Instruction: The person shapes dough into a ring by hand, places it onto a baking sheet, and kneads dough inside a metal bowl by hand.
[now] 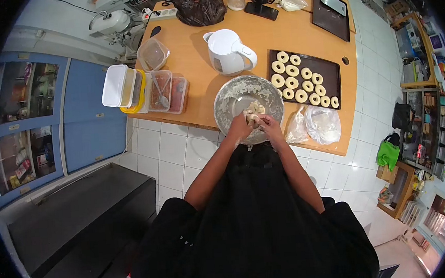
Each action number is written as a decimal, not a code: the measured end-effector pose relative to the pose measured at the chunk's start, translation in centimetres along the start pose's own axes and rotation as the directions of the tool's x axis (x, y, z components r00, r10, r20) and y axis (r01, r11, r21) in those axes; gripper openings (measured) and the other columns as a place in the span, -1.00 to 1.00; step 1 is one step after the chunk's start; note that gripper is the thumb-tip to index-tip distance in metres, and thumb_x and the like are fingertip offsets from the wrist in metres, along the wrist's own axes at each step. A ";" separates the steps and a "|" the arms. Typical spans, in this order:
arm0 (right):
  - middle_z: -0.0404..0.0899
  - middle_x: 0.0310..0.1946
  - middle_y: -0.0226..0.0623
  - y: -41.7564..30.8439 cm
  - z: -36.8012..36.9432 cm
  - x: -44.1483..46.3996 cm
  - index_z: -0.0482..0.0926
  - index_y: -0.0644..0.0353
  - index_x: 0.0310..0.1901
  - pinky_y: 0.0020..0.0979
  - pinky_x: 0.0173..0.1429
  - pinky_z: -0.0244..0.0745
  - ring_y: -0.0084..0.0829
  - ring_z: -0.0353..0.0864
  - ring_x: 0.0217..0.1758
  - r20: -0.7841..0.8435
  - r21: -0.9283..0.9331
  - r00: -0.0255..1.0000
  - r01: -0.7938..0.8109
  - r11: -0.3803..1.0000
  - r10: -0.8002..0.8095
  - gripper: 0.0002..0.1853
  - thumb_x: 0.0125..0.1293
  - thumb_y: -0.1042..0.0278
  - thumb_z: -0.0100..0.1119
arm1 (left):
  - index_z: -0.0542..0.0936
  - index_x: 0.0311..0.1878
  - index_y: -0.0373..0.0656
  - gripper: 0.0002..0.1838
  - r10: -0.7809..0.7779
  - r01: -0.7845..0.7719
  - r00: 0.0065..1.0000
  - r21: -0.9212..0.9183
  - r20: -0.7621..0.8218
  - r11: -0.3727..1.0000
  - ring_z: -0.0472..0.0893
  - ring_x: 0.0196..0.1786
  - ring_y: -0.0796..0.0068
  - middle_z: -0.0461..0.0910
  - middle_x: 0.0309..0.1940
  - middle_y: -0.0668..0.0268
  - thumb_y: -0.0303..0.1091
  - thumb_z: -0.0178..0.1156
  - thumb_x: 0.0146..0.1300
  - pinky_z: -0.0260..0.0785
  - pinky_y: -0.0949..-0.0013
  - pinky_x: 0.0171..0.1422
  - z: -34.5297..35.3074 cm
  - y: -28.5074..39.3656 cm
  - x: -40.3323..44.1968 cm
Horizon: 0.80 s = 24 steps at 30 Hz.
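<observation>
Both my hands are together over a metal mixing bowl [222, 90] at the table's front edge. A lump of pale dough [255, 109] is between them, with the fingers of my left hand [239, 127] and my right hand [269, 126] closed on it. Flour or dough residue coats the bowl's inner wall, and some sticks to my left wrist. Right of the bowl, a dark baking tray [332, 71] bears several rings of raw dough [292, 83]. The dough's underside is hidden by my fingers.
Behind the bowl stands a white jug [225, 51]. Plastic containers [174, 94] are at the left edge, one holding a spoon. Plastic bags [323, 124] lie front right. Farther back are a black bag [200, 7], a phone [261, 11] and another dark tray [328, 20].
</observation>
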State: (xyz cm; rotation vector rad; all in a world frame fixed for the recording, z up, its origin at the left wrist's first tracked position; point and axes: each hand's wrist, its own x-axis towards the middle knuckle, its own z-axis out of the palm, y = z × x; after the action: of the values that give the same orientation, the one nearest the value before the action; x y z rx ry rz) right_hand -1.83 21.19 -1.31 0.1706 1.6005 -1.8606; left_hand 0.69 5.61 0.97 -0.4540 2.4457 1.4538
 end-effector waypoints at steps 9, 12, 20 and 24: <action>0.62 -0.23 -0.44 1.1 -1.2 0.7 0.62 0.24 -0.04 -0.50 -0.06 0.40 -0.60 0.50 -0.18 -0.100 -0.017 0.995 -0.034 0.999 0.032 -0.65 0.39 0.10 0.17 | 0.53 0.11 -0.40 -0.57 -0.063 0.163 0.970 -0.431 0.236 0.888 0.59 -0.19 0.54 0.64 -0.13 0.21 -0.32 0.25 0.25 0.45 0.44 -0.09 -0.9 -1.0 0.6; 0.62 -0.20 -0.43 1.5 -1.0 0.7 0.62 0.23 -0.03 -0.51 -0.07 0.40 -0.62 0.51 -0.18 -0.036 0.037 0.998 -0.057 0.998 0.059 -0.66 0.40 0.10 0.15 | 0.54 0.09 -0.41 -0.61 -0.124 0.222 0.957 -0.389 0.261 0.894 0.60 -0.19 0.52 0.64 -0.11 0.18 -0.34 0.21 0.28 0.48 0.43 -0.13 -0.3 -1.8 0.9; 0.63 -0.18 -0.45 1.1 -1.8 0.3 0.57 0.24 0.02 -0.55 -0.09 0.41 -0.66 0.54 -0.18 0.037 -0.010 0.997 -0.072 0.997 0.072 -0.66 0.35 0.17 0.23 | 0.59 0.01 -0.41 -0.69 -0.214 0.269 0.962 -0.471 0.167 0.840 0.61 -0.26 0.53 0.66 -0.20 0.17 -0.35 0.13 0.35 0.48 0.46 -0.26 -0.7 1.0 -0.4; 0.64 -0.18 -0.42 0.5 -1.9 0.2 0.56 0.25 0.04 -0.55 -0.09 0.41 -0.64 0.54 -0.18 0.035 -0.105 0.996 -0.082 0.991 0.086 -0.65 0.35 0.20 0.23 | 0.57 0.04 -0.38 -0.65 -0.175 0.239 0.962 -0.335 0.208 0.912 0.58 -0.31 0.59 0.65 -0.25 0.26 -0.26 0.13 0.38 0.48 0.47 -0.23 -0.3 -0.5 0.1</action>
State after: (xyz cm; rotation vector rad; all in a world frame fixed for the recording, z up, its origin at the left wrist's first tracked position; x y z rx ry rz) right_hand -2.30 22.89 -2.28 0.1525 1.6336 -1.7032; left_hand 0.74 5.07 0.66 -0.6113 1.9338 1.7649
